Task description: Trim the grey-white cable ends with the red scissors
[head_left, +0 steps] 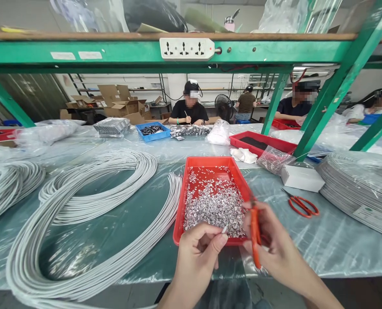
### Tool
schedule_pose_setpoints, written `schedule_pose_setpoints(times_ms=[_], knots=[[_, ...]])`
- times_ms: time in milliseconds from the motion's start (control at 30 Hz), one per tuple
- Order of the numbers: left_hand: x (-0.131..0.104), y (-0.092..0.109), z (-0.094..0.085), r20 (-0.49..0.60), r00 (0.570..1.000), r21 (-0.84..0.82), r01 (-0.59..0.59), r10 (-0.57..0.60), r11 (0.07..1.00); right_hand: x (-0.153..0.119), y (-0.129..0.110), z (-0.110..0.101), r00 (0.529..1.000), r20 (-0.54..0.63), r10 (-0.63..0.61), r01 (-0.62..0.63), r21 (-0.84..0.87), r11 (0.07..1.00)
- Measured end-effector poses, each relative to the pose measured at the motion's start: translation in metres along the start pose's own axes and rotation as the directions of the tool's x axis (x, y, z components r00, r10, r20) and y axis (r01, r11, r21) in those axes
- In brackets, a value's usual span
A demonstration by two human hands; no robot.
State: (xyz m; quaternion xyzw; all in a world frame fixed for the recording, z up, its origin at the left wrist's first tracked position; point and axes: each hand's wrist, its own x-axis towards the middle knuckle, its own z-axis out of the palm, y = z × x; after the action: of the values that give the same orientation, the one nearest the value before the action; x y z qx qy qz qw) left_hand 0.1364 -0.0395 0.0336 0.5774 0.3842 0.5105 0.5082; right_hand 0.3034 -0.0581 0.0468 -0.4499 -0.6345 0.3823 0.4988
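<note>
Between the thumb and forefinger of my left hand (202,246) is a small whitish piece (224,229), too small to identify. My right hand (270,240) grips red-handled pliers or cutters (255,236), whose dark tip points up and away. Both hands are over the near end of a red tray (178,219), a short gap between them. Many tiny silvery metal parts (213,206) are heaped in the tray, thickest toward its near half.
Coiled grey cables (33,240) cover the left side. Orange-handled scissors (302,206), a white box (302,178) and a wrapped coil (361,193) lie right. A green shelf frame (113,51) spans above. A blue tray (152,131) and a person (191,109) are across the table.
</note>
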Motion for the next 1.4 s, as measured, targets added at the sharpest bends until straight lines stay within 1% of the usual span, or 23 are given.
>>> schedule_pose_setpoints(times_ms=[33,67,100,167,200,267,333,400,433,500,600,667,733,800,867,933,1000,1067,1100,1167,1267,1333,1400], knots=[[0.0,0.0,-0.001,0.016,1.0,-0.02,0.015,-0.015,1.0,-0.005,0.003,-0.005,0.997,-0.014,-0.078,0.077,-0.065,0.995],[0.0,0.001,-0.002,0.031,0.999,-0.033,0.022,-0.021,0.999,-0.011,0.006,-0.009,0.993,0.021,-0.119,0.121,-0.14,0.983],[0.001,0.0,-0.003,0.04,0.999,-0.04,0.022,-0.02,0.999,-0.016,0.01,-0.013,0.994,0.062,-0.086,0.098,-0.239,0.966],[0.0,0.0,-0.004,0.05,0.999,-0.038,0.014,-0.012,0.999,-0.025,0.016,-0.019,0.989,0.131,0.068,-0.011,-0.4,0.916],[0.0,0.0,-0.004,0.052,0.999,-0.029,0.006,-0.004,1.0,-0.028,0.017,-0.02,0.975,0.165,0.15,-0.058,-0.459,0.886],[-0.001,-0.001,-0.003,0.05,0.998,0.012,-0.038,0.037,0.999,-0.031,0.013,-0.02,0.929,0.244,0.278,-0.111,-0.533,0.839],[-0.001,-0.002,-0.003,0.048,0.992,0.087,-0.118,0.114,0.989,-0.029,0.004,-0.017,0.889,0.272,0.368,-0.153,-0.581,0.799],[-0.002,-0.003,-0.004,0.055,0.979,0.167,-0.202,0.195,0.965,-0.025,-0.006,-0.015,0.867,0.267,0.422,-0.185,-0.613,0.768],[-0.002,-0.003,-0.004,0.06,0.973,0.199,-0.231,0.224,0.952,-0.024,-0.011,-0.014,0.863,0.265,0.43,-0.188,-0.622,0.76],[-0.002,-0.003,-0.005,0.066,0.966,0.236,-0.257,0.249,0.937,-0.022,-0.016,-0.015,0.87,0.263,0.416,-0.168,-0.636,0.753],[-0.002,-0.002,-0.005,0.069,0.965,0.25,-0.261,0.252,0.932,-0.023,-0.015,-0.016,0.887,0.256,0.385,-0.132,-0.658,0.741],[-0.002,-0.002,-0.004,0.078,0.97,0.229,-0.243,0.231,0.943,-0.024,-0.011,-0.017,0.895,0.259,0.363,-0.11,-0.662,0.742],[-0.002,-0.004,-0.004,0.093,0.976,0.163,-0.21,0.197,0.964,-0.024,-0.006,-0.016,0.904,0.262,0.338,-0.1,-0.64,0.762],[-0.002,-0.007,-0.003,0.094,0.981,0.039,-0.176,0.172,0.984,-0.022,-0.001,-0.015,0.934,0.232,0.271,-0.102,-0.555,0.825],[-0.003,-0.01,-0.004,0.077,0.984,-0.095,-0.153,0.16,0.984,-0.018,0.003,-0.015,0.975,0.155,0.159,-0.089,-0.386,0.918],[-0.003,-0.012,-0.005,0.063,0.99,-0.189,-0.109,0.123,0.976,-0.015,0.005,-0.013,0.995,0.07,0.07,-0.055,-0.193,0.98],[-0.004,-0.013,-0.005,0.048,0.997,-0.231,-0.04,0.053,0.972,-0.012,0.004,-0.01,0.997,0.007,0.075,-0.075,-0.046,0.996],[-0.004,-0.013,-0.005,0.049,0.999,-0.246,0.013,-0.001,0.969,-0.009,0.001,-0.005,0.99,-0.034,0.14,-0.137,0.067,0.988],[-0.004,-0.012,-0.004,0.054,0.999,-0.246,0.021,-0.008,0.969,-0.007,0.0,-0.001,0.985,-0.038,0.169,-0.163,0.114,0.98],[-0.005,-0.012,-0.002,0.064,0.998,-0.23,0.005,0.01,0.973,-0.003,-0.002,0.005,0.98,0.011,0.198,-0.196,0.182,0.963],[-0.006,-0.009,0.0,0.075,0.997,-0.155,-0.017,0.029,0.988,0.003,-0.002,0.011,0.968,0.129,0.217,-0.24,0.209,0.948],[-0.005,-0.007,0.001,0.088,0.995,-0.113,-0.031,0.041,0.993,0.006,0.001,0.013,0.968,0.138,0.211,-0.236,0.207,0.949],[-0.004,-0.005,0.001,0.084,0.995,-0.093,-0.049,0.057,0.994,0.007,0.003,0.014,0.978,0.11,0.178,-0.198,0.214,0.957]])
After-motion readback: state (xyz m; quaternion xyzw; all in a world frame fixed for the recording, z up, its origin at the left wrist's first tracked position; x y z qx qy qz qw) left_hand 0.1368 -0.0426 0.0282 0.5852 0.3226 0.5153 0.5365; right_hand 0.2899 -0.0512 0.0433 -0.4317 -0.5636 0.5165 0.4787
